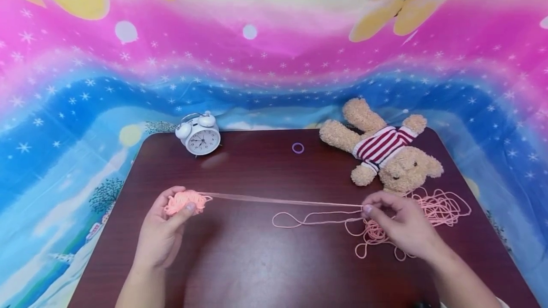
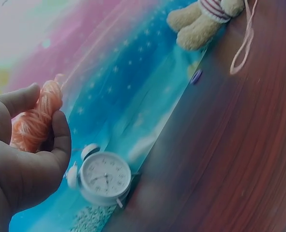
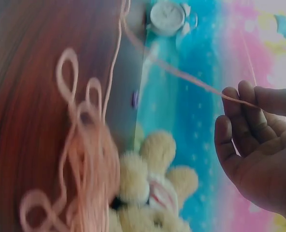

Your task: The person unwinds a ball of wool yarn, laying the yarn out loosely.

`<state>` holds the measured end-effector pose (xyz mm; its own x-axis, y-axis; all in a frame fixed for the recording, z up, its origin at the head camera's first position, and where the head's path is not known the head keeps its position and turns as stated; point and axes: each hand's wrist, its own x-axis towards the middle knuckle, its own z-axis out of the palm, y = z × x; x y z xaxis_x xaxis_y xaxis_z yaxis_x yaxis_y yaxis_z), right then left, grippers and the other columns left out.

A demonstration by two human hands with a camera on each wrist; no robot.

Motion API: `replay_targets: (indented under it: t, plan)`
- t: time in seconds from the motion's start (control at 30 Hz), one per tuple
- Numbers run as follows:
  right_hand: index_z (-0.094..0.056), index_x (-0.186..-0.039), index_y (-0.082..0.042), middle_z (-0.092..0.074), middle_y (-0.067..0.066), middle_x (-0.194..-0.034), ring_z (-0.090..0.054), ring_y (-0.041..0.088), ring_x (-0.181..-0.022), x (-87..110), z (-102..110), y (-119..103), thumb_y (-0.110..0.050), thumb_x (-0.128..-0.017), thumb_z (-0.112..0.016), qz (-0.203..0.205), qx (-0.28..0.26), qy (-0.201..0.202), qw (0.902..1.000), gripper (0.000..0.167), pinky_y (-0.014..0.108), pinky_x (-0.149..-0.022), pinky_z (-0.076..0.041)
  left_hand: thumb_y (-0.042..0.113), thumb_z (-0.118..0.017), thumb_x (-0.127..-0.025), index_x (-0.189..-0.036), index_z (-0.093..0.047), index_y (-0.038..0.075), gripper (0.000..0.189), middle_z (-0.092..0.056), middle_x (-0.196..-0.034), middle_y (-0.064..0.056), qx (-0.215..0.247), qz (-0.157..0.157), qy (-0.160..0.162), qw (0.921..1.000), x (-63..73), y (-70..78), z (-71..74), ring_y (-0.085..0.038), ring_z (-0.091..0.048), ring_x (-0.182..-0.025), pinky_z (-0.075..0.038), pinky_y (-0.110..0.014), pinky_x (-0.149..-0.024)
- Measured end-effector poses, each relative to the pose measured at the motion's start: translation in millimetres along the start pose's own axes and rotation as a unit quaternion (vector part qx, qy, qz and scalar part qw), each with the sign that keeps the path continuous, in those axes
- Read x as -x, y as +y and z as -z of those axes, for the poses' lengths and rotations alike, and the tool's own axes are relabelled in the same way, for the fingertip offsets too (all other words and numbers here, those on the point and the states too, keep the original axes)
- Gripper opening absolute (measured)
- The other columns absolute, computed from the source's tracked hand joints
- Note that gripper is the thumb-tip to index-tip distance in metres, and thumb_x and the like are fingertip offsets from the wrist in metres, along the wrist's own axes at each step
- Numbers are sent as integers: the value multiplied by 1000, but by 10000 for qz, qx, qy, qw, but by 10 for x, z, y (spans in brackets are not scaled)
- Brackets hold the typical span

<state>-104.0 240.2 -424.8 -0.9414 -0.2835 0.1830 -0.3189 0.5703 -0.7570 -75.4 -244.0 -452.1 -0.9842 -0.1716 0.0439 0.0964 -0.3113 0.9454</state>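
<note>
My left hand (image 1: 160, 234) grips a small wound ball of peach yarn (image 1: 188, 202) between thumb and fingers, held above the table's left side. From the ball a strand (image 1: 274, 199) stretches nearly straight across to my right hand (image 1: 402, 225), whose thumb and fingertips pinch it. In the right wrist view the pinched yarn (image 3: 196, 82) also runs down toward the table. A loose tangle of the same yarn (image 1: 443, 208) lies on the table beneath and beyond the right hand, partly hidden by it. One long loop (image 1: 287, 222) reaches toward the table's middle.
A white twin-bell alarm clock (image 1: 202, 139) stands at the back left of the dark wooden table (image 1: 257, 170). A purple ring (image 1: 298, 148) lies near the back edge. A teddy bear (image 1: 381, 149) in a striped shirt lies at back right, its head beside the tangle. Printed cloth (image 1: 265, 75) hangs behind.
</note>
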Motion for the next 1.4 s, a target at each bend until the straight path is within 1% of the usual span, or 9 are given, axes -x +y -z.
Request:
replay_targets:
  t: [0.1, 0.27, 0.53, 0.7, 0.87, 1.03, 1.13, 1.2, 1.4]
  plan:
    - [-73, -102, -21, -75, -8, -89, -69, 8, -76, 85, 201, 86, -8, -97, -72, -247, 392, 153, 9988, 13, 27, -59, -55, -13, -57, -99, -134, -51, 1, 38, -71, -119, -7, -53, -69, 105, 9999, 9, 39, 86, -11, -69, -101, -58, -22, -86]
    - [-74, -105, -22, -76, -7, -93, -68, 3, -81, 234, 540, 249, -16, -100, -71, -687, 941, 443, 9922, 9, 21, -64, -52, -12, -57, -100, -131, -53, 3, 35, -70, -112, -4, -9, -77, 426, 9991, 35, 81, 230, -10, -69, -95, -59, -21, -83]
    - [-72, -108, -11, -76, -15, -92, -66, -5, -78, 417, 932, 567, -12, -101, -69, -929, 1042, 900, 9861, 8, 14, -63, -49, -14, -53, -101, -134, -60, -2, 36, -71, -115, -7, 139, -348, 489, 9981, 91, 99, 421, -12, -70, -102, -58, -23, -87]
    - [-71, -108, -13, -73, -20, -88, -62, -6, -75, 499, 1145, 745, -18, -102, -69, -1276, 1130, 1156, 9786, 8, 14, -61, -45, -9, -54, -102, -135, -60, 1, 34, -69, -111, -4, 237, -336, 870, 9954, 108, 136, 530, -11, -68, -94, -58, -21, -80]
    - [-71, -104, -11, -75, -16, -84, -66, -9, -78, 569, 1267, 967, -9, -102, -66, -1361, 391, 1386, 9802, 6, 6, -67, -45, -10, -54, -102, -137, -59, 2, 38, -59, -116, -6, 404, -307, 1097, 9927, 117, 157, 665, -11, -67, -86, -58, -22, -77]
    - [-71, -98, -16, -75, -15, -78, -65, -6, -66, 592, 1337, 1202, 7, -101, -58, -996, -256, 1705, 9800, 26, 7, -61, -45, -14, -51, -101, -134, -61, -2, 36, -66, -107, -7, 860, -521, 1157, 9882, 162, 184, 860, -14, -68, -86, -59, -24, -76]
    - [-71, -97, -21, -74, -17, -76, -65, -5, -63, 596, 1395, 1322, 10, -101, -55, -1017, -470, 1832, 9767, 34, 6, -61, -44, -16, -47, -102, -131, -61, -7, 33, -70, -99, -13, 1383, -833, 1140, 9803, 193, 200, 989, -19, -70, -84, -59, -26, -73]
    - [-70, -96, -22, -74, -17, -75, -68, -6, -68, 602, 1436, 1405, 10, -101, -54, -1097, -557, 1894, 9742, 35, 5, -67, -47, -16, -45, -102, -128, -60, -9, 31, -71, -99, -15, 1717, -958, 1235, 9727, 208, 214, 1072, -21, -71, -83, -60, -28, -72]
    - [-66, -94, -30, -70, -24, -74, -65, -11, -69, 666, 1534, 1668, 5, -104, -51, -1453, -608, 1987, 9673, 40, 6, -62, -48, -18, -46, -101, -121, -60, -10, 27, -67, -107, -18, 2717, -1018, 1853, 9389, 253, 302, 1357, -27, -70, -79, -59, -33, -67]
